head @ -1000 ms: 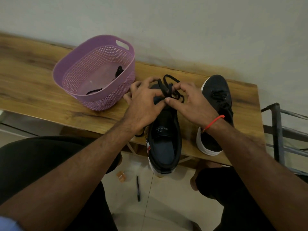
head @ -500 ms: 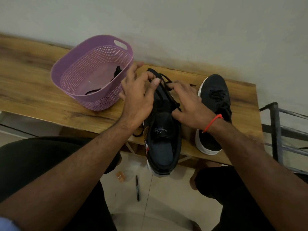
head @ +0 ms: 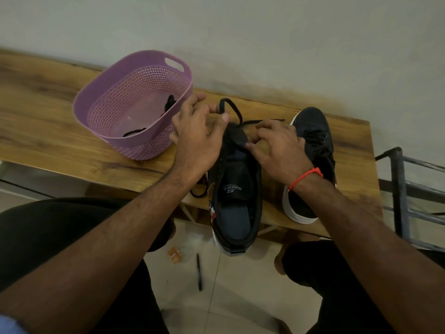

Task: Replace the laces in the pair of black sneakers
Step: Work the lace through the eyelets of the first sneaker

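both hands, left hand point(head: 196, 138) and right hand point(head: 280, 145), pinch a flat black lace point(head: 237, 112) looping above the black fabric sneaker point(head: 237, 186) on a wooden bench point(head: 60, 131).

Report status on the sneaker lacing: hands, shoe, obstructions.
Left hand pinches black lace; right hand grips near sneaker. Second sneaker laced, right. Purple basket close beside left hand, not blocking.

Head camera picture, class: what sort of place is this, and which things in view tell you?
Probably a room in a home. A wooden bench stands against a plain wall over a tiled floor, with a purple plastic basket on it and a metal rack beside it.
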`<action>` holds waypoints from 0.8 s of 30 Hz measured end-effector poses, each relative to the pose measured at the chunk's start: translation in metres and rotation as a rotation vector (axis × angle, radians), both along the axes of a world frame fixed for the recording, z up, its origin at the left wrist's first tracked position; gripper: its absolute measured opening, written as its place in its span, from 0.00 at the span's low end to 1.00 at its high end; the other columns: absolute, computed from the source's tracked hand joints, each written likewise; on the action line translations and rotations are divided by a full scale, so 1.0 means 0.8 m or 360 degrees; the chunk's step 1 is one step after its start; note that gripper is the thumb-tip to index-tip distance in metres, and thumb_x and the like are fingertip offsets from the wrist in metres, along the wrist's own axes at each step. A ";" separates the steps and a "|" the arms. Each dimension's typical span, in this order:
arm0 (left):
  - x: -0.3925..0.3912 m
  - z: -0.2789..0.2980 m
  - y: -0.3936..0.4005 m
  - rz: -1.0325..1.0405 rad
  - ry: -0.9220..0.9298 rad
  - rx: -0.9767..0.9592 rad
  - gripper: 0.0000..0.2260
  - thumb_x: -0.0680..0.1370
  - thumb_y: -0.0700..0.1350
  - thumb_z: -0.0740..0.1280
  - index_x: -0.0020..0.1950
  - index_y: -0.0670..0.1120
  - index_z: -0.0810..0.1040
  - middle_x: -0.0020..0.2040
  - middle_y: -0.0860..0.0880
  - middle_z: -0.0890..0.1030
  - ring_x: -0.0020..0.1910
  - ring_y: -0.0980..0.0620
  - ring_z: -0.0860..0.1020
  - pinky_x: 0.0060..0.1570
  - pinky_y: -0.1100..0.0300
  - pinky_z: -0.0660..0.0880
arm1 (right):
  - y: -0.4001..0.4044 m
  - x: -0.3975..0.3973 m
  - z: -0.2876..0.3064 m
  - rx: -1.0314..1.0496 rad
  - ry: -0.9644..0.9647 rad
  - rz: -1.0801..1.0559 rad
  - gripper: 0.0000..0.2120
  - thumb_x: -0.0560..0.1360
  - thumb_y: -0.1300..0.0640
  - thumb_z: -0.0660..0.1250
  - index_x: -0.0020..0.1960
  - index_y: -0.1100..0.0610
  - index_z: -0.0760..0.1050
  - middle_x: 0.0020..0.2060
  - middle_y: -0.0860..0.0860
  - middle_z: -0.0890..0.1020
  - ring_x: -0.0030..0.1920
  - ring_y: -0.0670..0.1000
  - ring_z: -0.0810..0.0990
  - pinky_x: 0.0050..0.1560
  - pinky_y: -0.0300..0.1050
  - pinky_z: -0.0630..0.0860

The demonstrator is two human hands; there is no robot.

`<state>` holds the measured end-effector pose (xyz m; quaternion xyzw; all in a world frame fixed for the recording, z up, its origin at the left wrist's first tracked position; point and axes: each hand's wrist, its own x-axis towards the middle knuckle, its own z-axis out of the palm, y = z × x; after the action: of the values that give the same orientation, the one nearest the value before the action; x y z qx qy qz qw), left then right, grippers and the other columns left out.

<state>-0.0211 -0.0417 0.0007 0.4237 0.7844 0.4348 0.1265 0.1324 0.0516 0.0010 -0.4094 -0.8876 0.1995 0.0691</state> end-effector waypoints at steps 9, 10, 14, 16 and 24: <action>0.004 -0.012 0.002 -0.0267 0.0115 -0.0116 0.14 0.80 0.61 0.64 0.56 0.56 0.84 0.73 0.58 0.70 0.72 0.49 0.63 0.68 0.41 0.62 | -0.001 -0.001 0.005 -0.0119 -0.0058 0.0021 0.16 0.79 0.45 0.63 0.66 0.43 0.73 0.73 0.46 0.68 0.74 0.58 0.60 0.67 0.61 0.61; 0.002 -0.010 0.003 -0.0246 0.0118 -0.0022 0.16 0.78 0.63 0.63 0.55 0.56 0.84 0.72 0.59 0.71 0.71 0.50 0.64 0.68 0.41 0.63 | 0.001 -0.001 0.005 -0.0135 -0.0081 0.0031 0.17 0.79 0.47 0.63 0.67 0.43 0.73 0.73 0.46 0.67 0.74 0.58 0.59 0.67 0.61 0.61; 0.001 -0.005 0.003 -0.0139 0.0068 0.0205 0.19 0.78 0.65 0.61 0.55 0.56 0.85 0.69 0.60 0.73 0.70 0.51 0.68 0.66 0.46 0.64 | 0.006 0.001 0.008 -0.0113 -0.0220 0.0045 0.17 0.78 0.49 0.64 0.66 0.43 0.74 0.74 0.44 0.65 0.74 0.58 0.58 0.67 0.60 0.60; -0.001 -0.005 0.004 -0.0126 0.0007 0.0228 0.13 0.79 0.62 0.63 0.55 0.60 0.84 0.68 0.59 0.74 0.70 0.51 0.69 0.63 0.54 0.61 | 0.005 0.002 0.006 -0.0078 -0.0201 0.0031 0.13 0.79 0.48 0.64 0.63 0.44 0.77 0.72 0.44 0.67 0.73 0.57 0.59 0.66 0.60 0.61; 0.007 -0.018 -0.001 -0.0388 0.0272 -0.0540 0.15 0.81 0.56 0.66 0.68 0.61 0.78 0.79 0.55 0.62 0.75 0.44 0.55 0.68 0.44 0.56 | 0.000 0.001 -0.002 0.0132 0.0237 -0.0047 0.08 0.79 0.49 0.67 0.55 0.49 0.80 0.65 0.46 0.73 0.67 0.55 0.66 0.62 0.54 0.63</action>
<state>-0.0158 -0.0428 -0.0137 0.5233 0.7972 0.2406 0.1808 0.1333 0.0513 -0.0006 -0.4033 -0.8814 0.1915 0.1547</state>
